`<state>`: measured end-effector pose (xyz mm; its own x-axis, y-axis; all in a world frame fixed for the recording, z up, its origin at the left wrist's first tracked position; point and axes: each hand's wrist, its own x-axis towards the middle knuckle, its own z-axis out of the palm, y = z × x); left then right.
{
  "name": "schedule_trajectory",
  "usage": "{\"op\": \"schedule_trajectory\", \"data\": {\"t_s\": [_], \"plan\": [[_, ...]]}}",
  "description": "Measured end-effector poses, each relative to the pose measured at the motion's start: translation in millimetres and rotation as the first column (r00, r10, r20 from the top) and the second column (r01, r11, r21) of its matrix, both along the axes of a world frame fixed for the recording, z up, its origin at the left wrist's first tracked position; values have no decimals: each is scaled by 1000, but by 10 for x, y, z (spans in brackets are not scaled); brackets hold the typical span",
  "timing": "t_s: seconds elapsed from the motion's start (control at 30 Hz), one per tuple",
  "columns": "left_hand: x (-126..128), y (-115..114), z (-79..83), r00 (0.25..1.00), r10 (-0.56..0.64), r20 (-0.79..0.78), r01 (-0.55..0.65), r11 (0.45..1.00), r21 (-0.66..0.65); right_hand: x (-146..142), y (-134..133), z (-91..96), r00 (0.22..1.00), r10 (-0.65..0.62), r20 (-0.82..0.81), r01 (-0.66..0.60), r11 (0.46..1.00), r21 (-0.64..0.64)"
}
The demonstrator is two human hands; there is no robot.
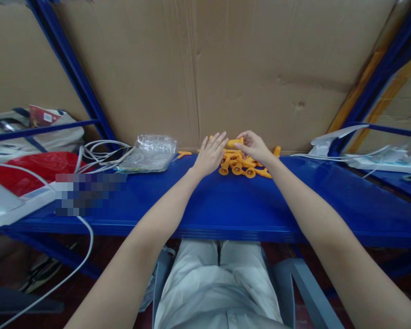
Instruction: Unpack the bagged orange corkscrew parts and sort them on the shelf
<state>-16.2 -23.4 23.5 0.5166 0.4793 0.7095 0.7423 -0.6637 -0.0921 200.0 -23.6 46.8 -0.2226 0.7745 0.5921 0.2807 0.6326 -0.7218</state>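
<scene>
A heap of small orange plastic parts (242,165) lies on the blue table (226,201) against the cardboard back wall. My right hand (254,145) hovers over the heap, its fingers pinched on one orange piece (234,142). My left hand (210,154) is just left of the heap, fingers stretched out and spread, holding nothing. A single loose orange part (184,154) lies further left. Another orange part (277,150) stands at the heap's right side.
A clear plastic bag (150,153) and coiled white cables (99,153) lie at left, beside a red bag (30,171) and a white device (13,203). White power strips and papers (370,157) sit at right. Blue rack posts flank both sides.
</scene>
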Motion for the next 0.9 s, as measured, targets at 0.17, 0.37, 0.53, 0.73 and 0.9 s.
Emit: {"op": "schedule_trajectory", "data": {"t_s": [0.17, 0.37, 0.53, 0.73, 0.9], "plan": [[21, 53, -34, 997, -4, -79, -3, 996, -94, -141, -79, -27, 992, 44, 119, -50, 998, 46], [45, 3, -40, 997, 70, -21, -71, 993, -95, -66, -61, -35, 904, -189, 383, 98, 964, 246], [24, 7, -49, 998, 56, 10, -54, 992, -114, -79, -53, -57, 783, -318, 534, 158, 933, 323], [39, -47, -2, 993, 120, -20, -122, 982, -143, -76, -91, -39, 729, -382, 569, 134, 894, 429], [36, -98, 35, 989, 145, -35, -149, 977, -153, -90, -149, -14, 638, -454, 622, 104, 851, 515]]}}
